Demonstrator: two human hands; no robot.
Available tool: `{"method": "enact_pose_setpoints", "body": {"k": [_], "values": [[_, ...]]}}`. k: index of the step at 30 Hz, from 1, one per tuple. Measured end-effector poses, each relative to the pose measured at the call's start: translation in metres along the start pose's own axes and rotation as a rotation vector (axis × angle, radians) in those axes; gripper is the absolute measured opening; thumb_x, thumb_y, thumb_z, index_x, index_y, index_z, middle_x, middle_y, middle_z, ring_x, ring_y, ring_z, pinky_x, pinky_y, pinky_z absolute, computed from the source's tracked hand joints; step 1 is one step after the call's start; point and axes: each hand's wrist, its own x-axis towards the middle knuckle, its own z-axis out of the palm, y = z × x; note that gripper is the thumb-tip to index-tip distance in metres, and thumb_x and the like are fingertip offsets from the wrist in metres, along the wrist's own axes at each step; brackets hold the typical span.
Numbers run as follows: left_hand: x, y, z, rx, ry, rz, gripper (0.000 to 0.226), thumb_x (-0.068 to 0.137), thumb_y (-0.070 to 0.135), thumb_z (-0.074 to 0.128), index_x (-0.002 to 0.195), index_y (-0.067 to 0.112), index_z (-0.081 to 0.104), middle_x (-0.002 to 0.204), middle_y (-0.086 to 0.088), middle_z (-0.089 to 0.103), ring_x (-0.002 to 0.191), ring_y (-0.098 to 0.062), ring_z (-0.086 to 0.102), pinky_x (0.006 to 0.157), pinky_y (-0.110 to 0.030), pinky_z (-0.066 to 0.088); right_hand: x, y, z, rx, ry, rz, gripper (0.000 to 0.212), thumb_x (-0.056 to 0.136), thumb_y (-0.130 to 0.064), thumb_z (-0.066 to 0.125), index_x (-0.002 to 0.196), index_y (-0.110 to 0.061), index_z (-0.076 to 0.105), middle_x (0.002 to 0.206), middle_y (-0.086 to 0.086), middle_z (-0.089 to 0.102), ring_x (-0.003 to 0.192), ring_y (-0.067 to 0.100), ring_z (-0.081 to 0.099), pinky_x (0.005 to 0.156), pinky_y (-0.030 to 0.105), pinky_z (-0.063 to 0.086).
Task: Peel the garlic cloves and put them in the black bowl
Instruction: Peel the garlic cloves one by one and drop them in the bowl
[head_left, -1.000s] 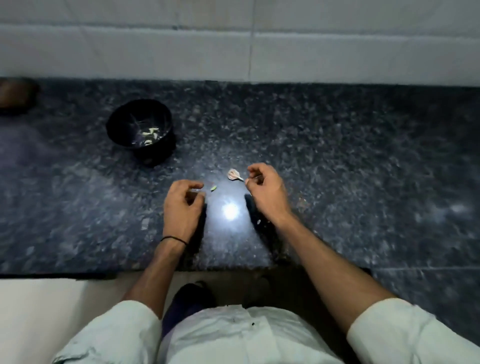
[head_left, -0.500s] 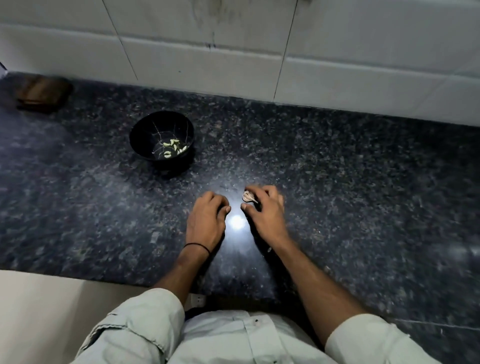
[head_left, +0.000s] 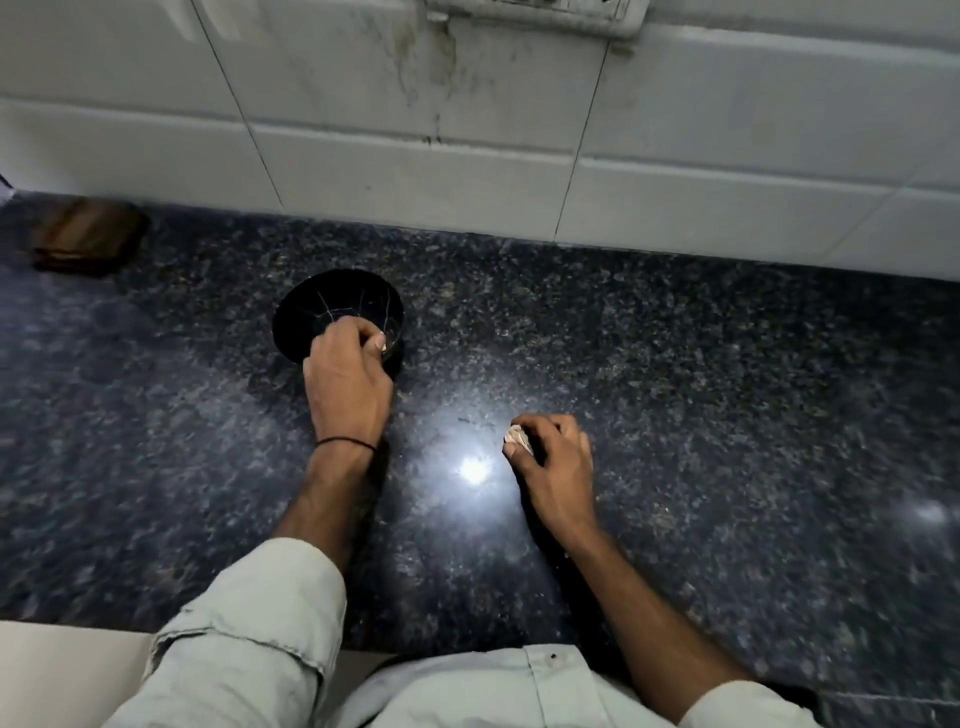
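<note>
Has left hand (head_left: 348, 374) up over the near rim of the round black bowl (head_left: 311, 312) now, no longer beside the right as half a second back; reads as dropping a peeled clove in. Fingers bunched and pointing down; cannot tell if gripping or already let go. Keeps right hand (head_left: 556, 457) low on the dark speckled granite counter (head_left: 727, 415), pinching a pale papery garlic piece (head_left: 517, 435) between thumb and fingers. Bowl contents blocked by the hand; clove itself unseen. Blurred brown object (head_left: 88, 239) far left, unidentifiable.
</note>
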Motion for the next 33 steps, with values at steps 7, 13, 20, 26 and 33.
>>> {"method": "enact_pose_setpoints", "body": {"k": [7, 13, 20, 26, 33], "values": [[0.024, -0.024, 0.0, -0.033, -0.106, -0.125, 0.032, 0.084, -0.007, 0.047, 0.101, 0.006, 0.071, 0.106, -0.013, 0.07, 0.104, -0.031, 0.063, 0.096, -0.038, 0.049, 0.0, 0.0, -0.001, 0.031, 0.005, 0.025, 0.022, 0.092, -0.028, 0.067, 0.114, -0.032, 0.067, 0.107, -0.013, 0.049, 0.1, 0.002, 0.038, 0.081, 0.01, 0.03], [-0.034, 0.006, -0.008, -0.3, 0.019, -0.022, 0.031, 0.084, -0.012, 0.049, 0.092, 0.009, 0.07, 0.097, -0.004, 0.067, 0.092, -0.01, 0.058, 0.089, -0.018, 0.044, 0.0, 0.003, 0.0, 0.146, 0.038, 0.037, 0.022, 0.094, -0.024, 0.068, 0.116, -0.025, 0.069, 0.105, -0.011, 0.054, 0.105, -0.004, 0.044, 0.083, 0.009, 0.034], [-0.093, 0.058, 0.013, -0.793, -0.548, -0.399, 0.02, 0.098, 0.007, 0.057, 0.102, 0.02, 0.071, 0.092, -0.002, 0.074, 0.078, -0.029, 0.068, 0.069, -0.045, 0.056, -0.013, -0.027, -0.023, 0.582, 0.063, 0.104, 0.021, 0.098, -0.011, 0.062, 0.118, -0.017, 0.068, 0.114, 0.003, 0.064, 0.092, 0.001, 0.064, 0.077, 0.014, 0.052], [-0.095, 0.08, 0.008, -0.955, -0.592, -0.373, 0.022, 0.098, 0.008, 0.059, 0.115, 0.015, 0.071, 0.101, -0.004, 0.073, 0.087, -0.017, 0.065, 0.079, -0.054, 0.057, -0.02, -0.036, -0.043, 0.566, 0.014, -0.027, 0.027, 0.102, -0.015, 0.056, 0.126, -0.019, 0.069, 0.114, 0.002, 0.069, 0.099, 0.007, 0.067, 0.085, 0.021, 0.052], [-0.098, 0.093, 0.002, -0.941, -0.532, -0.276, 0.02, 0.093, 0.003, 0.064, 0.11, 0.011, 0.071, 0.101, -0.004, 0.075, 0.09, -0.012, 0.068, 0.077, -0.029, 0.055, -0.025, -0.043, -0.05, 0.604, -0.008, -0.046, 0.031, 0.106, -0.016, 0.049, 0.135, -0.016, 0.06, 0.091, 0.0, 0.068, 0.078, 0.011, 0.06, 0.075, 0.032, 0.055]]}}
